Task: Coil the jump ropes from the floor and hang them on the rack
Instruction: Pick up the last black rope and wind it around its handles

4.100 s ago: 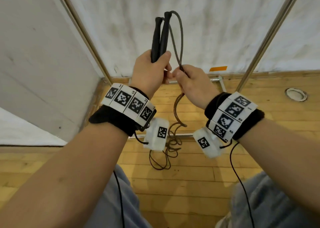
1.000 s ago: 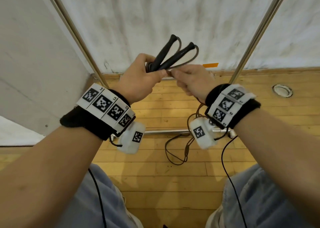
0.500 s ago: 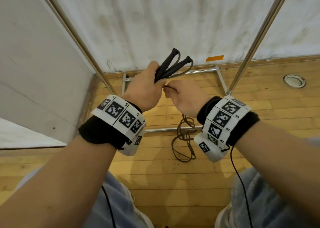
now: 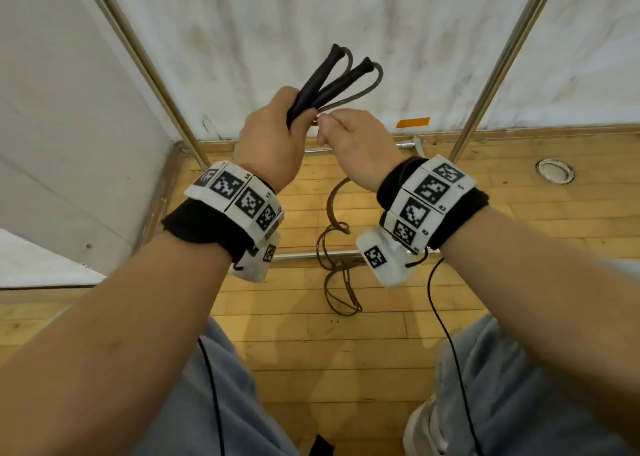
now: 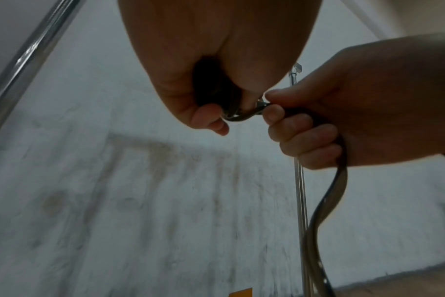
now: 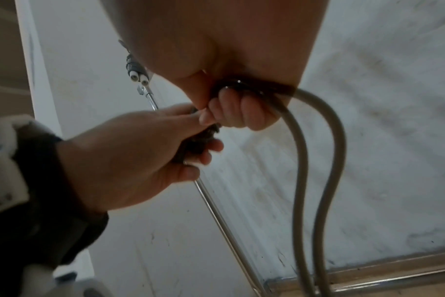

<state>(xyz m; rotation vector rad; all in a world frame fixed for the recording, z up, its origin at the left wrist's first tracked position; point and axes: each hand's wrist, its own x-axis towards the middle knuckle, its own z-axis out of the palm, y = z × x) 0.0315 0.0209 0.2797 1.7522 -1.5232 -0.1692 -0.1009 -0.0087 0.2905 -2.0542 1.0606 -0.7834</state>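
We see the left hand [image 4: 268,136] wrapped round both black handles [image 4: 325,84] of the jump rope, tips fanned up and to the right. Right hand [image 4: 356,143] sits just beside it, fingers curled and pinching the cord [image 6: 297,180] approx. where it leaves the handles. Two cord strands drop below the right hand; the rest lies in loose loops [image 4: 337,272] on the wood floor [image 4: 346,344], crossing the rack's base bar [image 4: 301,256], btwn. the steel uprights [image 4: 498,67].

Both hands raised, knuckles touching — left hand [image 4: 268,140] fisted, right hand [image 4: 360,143] curled.
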